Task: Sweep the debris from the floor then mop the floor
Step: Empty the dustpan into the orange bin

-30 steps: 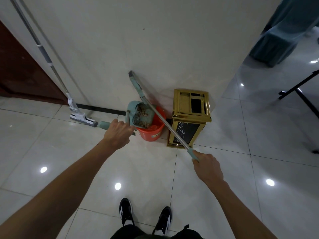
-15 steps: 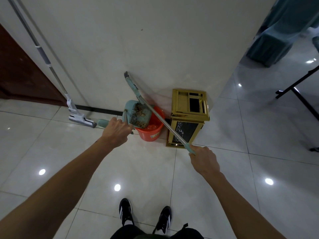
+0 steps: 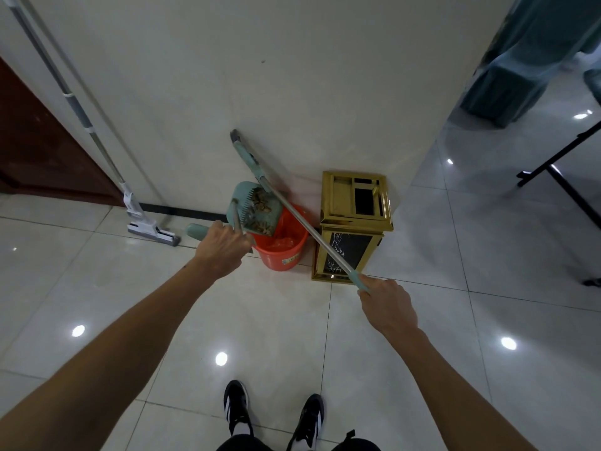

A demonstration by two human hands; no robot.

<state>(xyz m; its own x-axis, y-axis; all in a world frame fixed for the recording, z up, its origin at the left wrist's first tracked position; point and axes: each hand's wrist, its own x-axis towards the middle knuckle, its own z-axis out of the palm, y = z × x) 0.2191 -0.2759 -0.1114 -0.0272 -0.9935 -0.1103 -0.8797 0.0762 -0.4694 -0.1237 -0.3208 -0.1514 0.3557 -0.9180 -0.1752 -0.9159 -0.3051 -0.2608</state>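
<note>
My left hand [image 3: 224, 247] grips the handle of a teal dustpan [image 3: 257, 206]. The pan is tilted over an orange bucket [image 3: 283, 252] and brown debris [image 3: 260, 208] lies in it. My right hand [image 3: 387, 304] holds the lower end of a broom [image 3: 292, 216]. Its silver and teal shaft runs up and to the left across the bucket, with its top end against the white wall. A sponge mop [image 3: 153, 231] leans on the wall at the left, its head on the floor.
A gold and black bin [image 3: 354, 229] stands right of the bucket against the wall. A dark brown door [image 3: 42, 148] is at the far left. A black stand [image 3: 559, 177] and teal cloth [image 3: 520, 60] are at the right. Glossy white tiles [image 3: 276, 330] and my shoes lie below.
The dustpan has tipped further over the bucket. My right hand and the broom shaft have shifted slightly up and to the left.
</note>
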